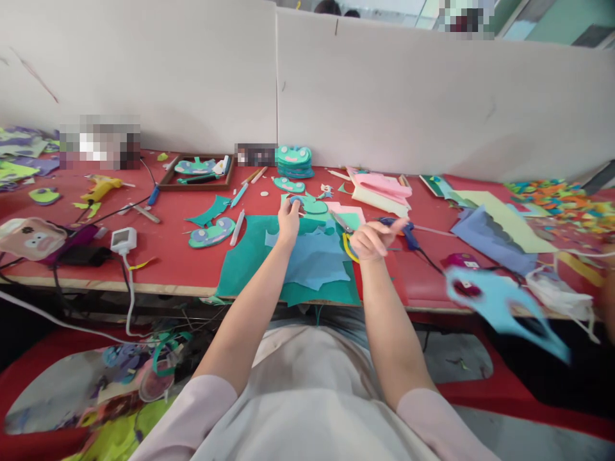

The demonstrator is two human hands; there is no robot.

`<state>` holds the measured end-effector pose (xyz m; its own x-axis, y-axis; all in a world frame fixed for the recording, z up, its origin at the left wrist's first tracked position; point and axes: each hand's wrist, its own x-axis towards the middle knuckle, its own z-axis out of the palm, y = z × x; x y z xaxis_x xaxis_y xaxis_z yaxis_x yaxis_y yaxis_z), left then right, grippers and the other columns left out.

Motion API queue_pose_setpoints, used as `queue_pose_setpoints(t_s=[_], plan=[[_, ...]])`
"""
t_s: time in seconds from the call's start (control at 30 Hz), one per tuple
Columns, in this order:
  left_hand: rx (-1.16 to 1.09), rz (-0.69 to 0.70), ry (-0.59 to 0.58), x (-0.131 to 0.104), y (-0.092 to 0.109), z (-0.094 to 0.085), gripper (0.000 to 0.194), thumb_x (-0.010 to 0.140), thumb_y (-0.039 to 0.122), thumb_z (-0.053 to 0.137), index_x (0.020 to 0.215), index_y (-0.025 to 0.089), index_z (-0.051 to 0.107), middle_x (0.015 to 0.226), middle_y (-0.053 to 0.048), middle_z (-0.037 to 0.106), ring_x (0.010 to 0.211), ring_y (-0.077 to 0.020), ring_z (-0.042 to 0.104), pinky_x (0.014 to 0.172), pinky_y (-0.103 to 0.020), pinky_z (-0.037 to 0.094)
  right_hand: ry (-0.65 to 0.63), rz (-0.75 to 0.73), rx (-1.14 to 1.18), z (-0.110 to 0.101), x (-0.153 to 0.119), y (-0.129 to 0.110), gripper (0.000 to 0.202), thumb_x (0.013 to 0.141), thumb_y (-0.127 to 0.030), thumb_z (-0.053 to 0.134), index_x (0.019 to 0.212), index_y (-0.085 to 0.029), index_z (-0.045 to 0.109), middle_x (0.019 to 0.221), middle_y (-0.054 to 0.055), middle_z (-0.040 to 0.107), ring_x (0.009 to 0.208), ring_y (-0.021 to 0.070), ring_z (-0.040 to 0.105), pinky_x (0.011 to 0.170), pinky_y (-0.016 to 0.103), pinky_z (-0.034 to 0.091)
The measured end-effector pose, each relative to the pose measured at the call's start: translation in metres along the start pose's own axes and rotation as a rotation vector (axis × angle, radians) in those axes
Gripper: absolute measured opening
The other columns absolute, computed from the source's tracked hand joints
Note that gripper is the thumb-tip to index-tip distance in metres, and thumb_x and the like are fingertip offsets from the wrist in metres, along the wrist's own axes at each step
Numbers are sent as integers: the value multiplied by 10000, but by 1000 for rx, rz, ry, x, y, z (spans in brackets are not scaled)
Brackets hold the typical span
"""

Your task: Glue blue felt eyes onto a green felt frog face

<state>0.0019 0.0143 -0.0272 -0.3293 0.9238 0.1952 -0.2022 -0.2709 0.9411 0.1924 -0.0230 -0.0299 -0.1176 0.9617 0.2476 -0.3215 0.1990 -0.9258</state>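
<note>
Head view, red table, pale partition

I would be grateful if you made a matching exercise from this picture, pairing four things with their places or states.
Things
1. Stack of teal felt faces
2. Brown rectangular tray
3. Blue glue gun with a cable
4. Small white boxy device with a screen

Places or states
A. Near the front edge of the red table, with a white cable hanging down
B. Just to the right of the right hand
C. In layers, close to the white partition
D. Has a teal felt face lying inside

Right pairs: 1-C, 2-D, 3-B, 4-A
</note>
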Motion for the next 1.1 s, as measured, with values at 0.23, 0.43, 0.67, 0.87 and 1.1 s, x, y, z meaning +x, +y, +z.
queue_pose_setpoints(t_s=[0.23, 0.43, 0.67, 0.87, 1.1], plan=[[13, -6, -4, -1, 1, 1, 165, 808, 212, 480, 647, 196, 514, 541, 33, 511, 518, -90, 533, 516, -194, 412, 285, -201, -794, 35, 13, 9, 461, 768, -631, 455, 605, -206, 522, 579, 15, 506, 566, 141, 468, 557, 265, 401], [5, -5, -11, 0, 0, 1, 173, 813, 214, 478, 644, 194, 508, 537, 38, 497, 518, -93, 539, 517, -202, 419, 372, -149, -1118, 39, 7, 19, 348, 743, -497, 568, 891, -183, 591, 786, 90, 600, 818, 252, 527, 747, 364, 388], [4, 1, -14, 0, 0, 1, 177, 817, 208, 478, 643, 196, 510, 542, 34, 506, 525, -100, 538, 525, -210, 415, 155, -26, -756, 31, 11, 21, 309, 670, -419, 647, 896, -208, 634, 814, 35, 640, 718, 183, 556, 705, 317, 428], [14, -7, -11, -1, 2, 1, 181, 817, 204, 480, 641, 197, 520, 545, 29, 502, 527, -105, 534, 533, -221, 418, 133, -27, -505, 26, 15, 15, 275, 730, -380, 561, 936, -209, 622, 943, 34, 674, 521, 85, 481, 573, 258, 436], [16, -19, -14, 0, 1, 1, 178, 808, 200, 484, 632, 194, 511, 546, 32, 506, 524, -97, 531, 528, -210, 419, 124, -53, -285, 24, 14, 16, 422, 648, -225, 549, 1067, -268, 561, 1178, 15, 605, 558, 77, 510, 419, 213, 342]])
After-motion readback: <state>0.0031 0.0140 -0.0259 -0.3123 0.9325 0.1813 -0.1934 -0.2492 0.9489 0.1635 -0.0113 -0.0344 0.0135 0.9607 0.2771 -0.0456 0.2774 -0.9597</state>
